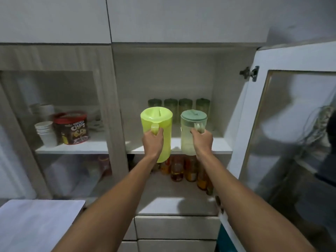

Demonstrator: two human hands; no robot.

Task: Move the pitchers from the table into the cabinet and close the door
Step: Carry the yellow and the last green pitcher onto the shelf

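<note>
Yellow-green plastic fills the left grip (153, 140), which is clamped on the handle of the lime pitcher (157, 130), while the right grip (201, 140) is wrapped tight around the handle of the pale pitcher with the teal lid (193, 130). Both pitchers stand upright, long axes vertical, held side by side at the near edge of the white shelf (218, 144), the lime one with its base below shelf level. Free shelf lies straight ahead, short of the green glasses (179, 106) at the back. The glass door (283, 124) stands open on the right, nearer the right hand.
</note>
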